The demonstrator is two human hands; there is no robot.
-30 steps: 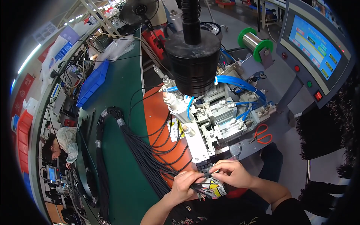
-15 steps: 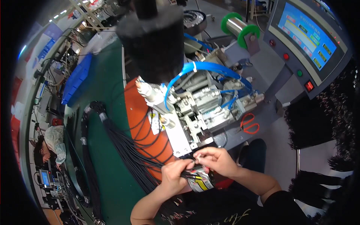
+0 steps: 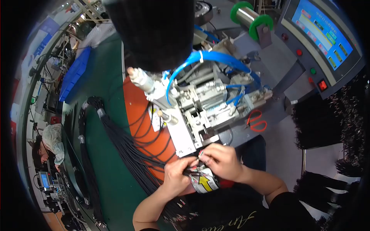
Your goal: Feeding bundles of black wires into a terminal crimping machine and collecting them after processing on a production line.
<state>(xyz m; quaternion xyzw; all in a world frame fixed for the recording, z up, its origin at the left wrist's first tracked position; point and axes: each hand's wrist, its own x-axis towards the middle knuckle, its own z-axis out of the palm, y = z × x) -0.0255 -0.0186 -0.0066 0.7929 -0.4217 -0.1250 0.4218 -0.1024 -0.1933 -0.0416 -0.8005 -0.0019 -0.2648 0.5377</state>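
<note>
Close together in front of the machine, both my hands work at the end of a black cable (image 3: 158,164). My left hand (image 3: 177,175) is closed around the cable near its tip. The fingers of my right hand (image 3: 222,161) pinch the thin coloured wires (image 3: 200,153) at that end; the fingertips partly hide them. Below the hands sits a silvery-white piece with a yellow arrow (image 3: 207,184), and more fine wire ends lie over it. A thick bundle of black cables (image 3: 122,140) runs from the green table toward my left hand.
Ahead stands a metal machine (image 3: 202,106) with blue air hoses (image 3: 216,57), under a large black cylinder (image 3: 154,34). Red-handled scissors (image 3: 256,121) lie at its right, below a wire spool (image 3: 248,16) and a touchscreen (image 3: 322,30). Left are a blue tray (image 3: 75,73) and another person (image 3: 53,140).
The view has shifted a little, so the machine sits slightly higher and further left. My fingers have shifted at the cable end, and coloured wire tips now show above my right fingertips.
</note>
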